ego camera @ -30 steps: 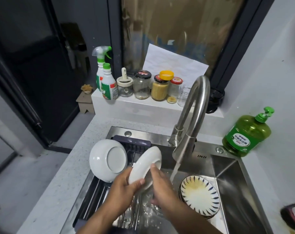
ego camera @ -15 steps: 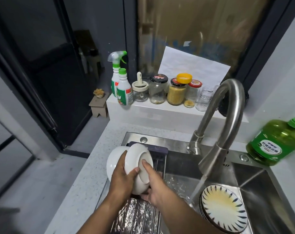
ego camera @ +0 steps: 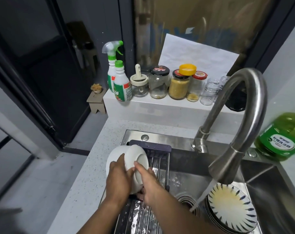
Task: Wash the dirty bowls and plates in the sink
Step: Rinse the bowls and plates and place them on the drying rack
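- Head view showed a white bowl (ego camera: 137, 163) held on its side over the dish rack (ego camera: 158, 159) at the left end of the sink (ego camera: 261, 179), its foot ring turned to the right.
- It leaned against a second white bowl (ego camera: 115, 153) just behind it on the rack, the two touching.
- The left hand (ego camera: 118, 180) clasped the bowl's left side, its fingers curled round the rim and its thumb lying across the outer wall.
- The right hand (ego camera: 147, 184) gripped the bowl's lower right edge, one finger reaching up onto the base; the remaining fingers were hidden beneath the bowl.
- The rack's metal bars were wet under both forearms.
- To the right, in the sink basin, lay a stack of plates (ego camera: 231, 208) with dark rim strokes, the top one smeared yellow.
- Water ran from the curved steel faucet (ego camera: 241, 132) and fell just beside the stack's left edge.
- A green bottle of dish soap (ego camera: 281, 137) stood on the counter at the right.
- On the ledge behind the sink stood two spray bottles (ego camera: 116, 76) and a row of glass jars (ego camera: 178, 85), with a white sheet of paper (ego camera: 197, 54) leaning against the window.
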